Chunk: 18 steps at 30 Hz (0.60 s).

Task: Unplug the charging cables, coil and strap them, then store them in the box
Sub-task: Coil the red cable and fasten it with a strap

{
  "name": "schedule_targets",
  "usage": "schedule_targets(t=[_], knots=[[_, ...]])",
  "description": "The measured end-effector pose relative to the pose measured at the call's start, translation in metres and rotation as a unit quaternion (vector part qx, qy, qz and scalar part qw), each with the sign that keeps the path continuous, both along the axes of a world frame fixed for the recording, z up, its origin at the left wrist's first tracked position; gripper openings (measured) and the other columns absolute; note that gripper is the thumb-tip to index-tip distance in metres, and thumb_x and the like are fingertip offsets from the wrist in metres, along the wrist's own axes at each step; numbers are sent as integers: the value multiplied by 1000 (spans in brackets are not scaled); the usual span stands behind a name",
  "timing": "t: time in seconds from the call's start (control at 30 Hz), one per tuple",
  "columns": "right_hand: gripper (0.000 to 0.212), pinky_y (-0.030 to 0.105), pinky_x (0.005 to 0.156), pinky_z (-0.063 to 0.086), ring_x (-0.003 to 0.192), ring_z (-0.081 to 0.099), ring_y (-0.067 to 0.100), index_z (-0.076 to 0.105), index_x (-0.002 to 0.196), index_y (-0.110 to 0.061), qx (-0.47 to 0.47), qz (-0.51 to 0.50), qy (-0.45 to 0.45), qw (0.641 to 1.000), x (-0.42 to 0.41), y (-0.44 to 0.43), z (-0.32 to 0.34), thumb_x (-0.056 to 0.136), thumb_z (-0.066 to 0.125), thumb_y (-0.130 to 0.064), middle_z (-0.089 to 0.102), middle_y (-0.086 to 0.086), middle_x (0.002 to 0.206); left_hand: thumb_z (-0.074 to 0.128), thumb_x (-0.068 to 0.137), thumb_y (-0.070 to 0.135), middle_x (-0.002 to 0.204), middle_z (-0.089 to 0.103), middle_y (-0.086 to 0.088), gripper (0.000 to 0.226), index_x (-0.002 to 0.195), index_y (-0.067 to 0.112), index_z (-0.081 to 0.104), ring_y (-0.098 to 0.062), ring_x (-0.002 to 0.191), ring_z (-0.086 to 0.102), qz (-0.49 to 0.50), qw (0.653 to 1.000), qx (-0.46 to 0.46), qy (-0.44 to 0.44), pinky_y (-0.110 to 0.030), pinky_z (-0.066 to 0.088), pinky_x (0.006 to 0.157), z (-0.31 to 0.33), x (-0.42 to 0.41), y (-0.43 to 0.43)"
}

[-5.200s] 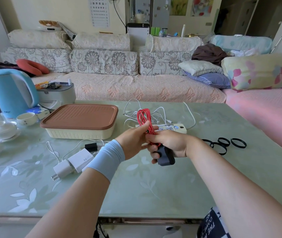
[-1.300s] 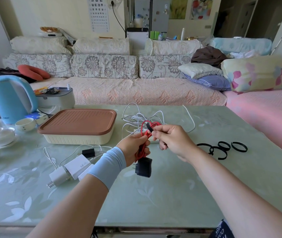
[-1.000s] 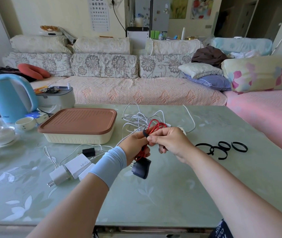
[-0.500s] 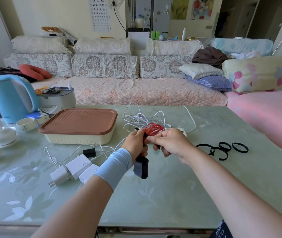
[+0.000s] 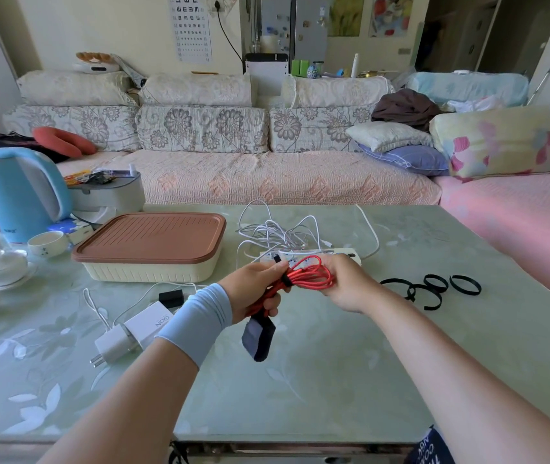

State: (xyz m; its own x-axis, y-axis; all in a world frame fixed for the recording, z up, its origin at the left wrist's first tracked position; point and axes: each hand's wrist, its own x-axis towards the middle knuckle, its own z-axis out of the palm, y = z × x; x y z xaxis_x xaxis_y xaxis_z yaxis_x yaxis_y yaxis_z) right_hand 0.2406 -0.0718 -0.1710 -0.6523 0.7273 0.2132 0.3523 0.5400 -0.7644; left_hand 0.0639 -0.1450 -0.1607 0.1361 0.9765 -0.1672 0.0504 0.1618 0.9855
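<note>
**Strap now round the red cable — the box comes next**

Half a second ago your right hand (image 5: 344, 284) was still working at the top of the bundle; now a black strap (image 5: 286, 280) sits round the red cable (image 5: 310, 277), which has turned from upright to lying sideways between your hands. Your left hand (image 5: 255, 289) is closed on the strapped end, with the dark charger (image 5: 258, 334) hanging below it above the counter (image 5: 334, 363). Your right hand is closed on the far loops of the coil. The bundle is held in the air over the middle of the counter, touching nothing.

That suggests this cable is coiled and strapped, or nearly so; whether the strap is fully fastened cannot be told. The box (image 5: 151, 251) stands toward the counter's far left, lid still on, so it must be opened before storing. More straps (image 5: 431, 289) lie by the right edge, and a tangle of white cables (image 5: 277, 232) by the power strip (image 5: 344, 254) near the far edge still waits.
</note>
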Motion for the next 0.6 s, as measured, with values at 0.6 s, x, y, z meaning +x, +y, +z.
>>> schedule_targets(t=[0.6], knots=[[16, 21, 68, 56, 77, 70, 17, 74, 103, -10, -301, -104, 113, 941, -2, -12, 14, 87, 73, -12, 75, 13, 96, 58, 94, 38, 59, 47, 8, 41, 56, 25, 47, -11, 38, 42, 93, 907, 196, 360, -28, 40, 48, -3, 5, 3]])
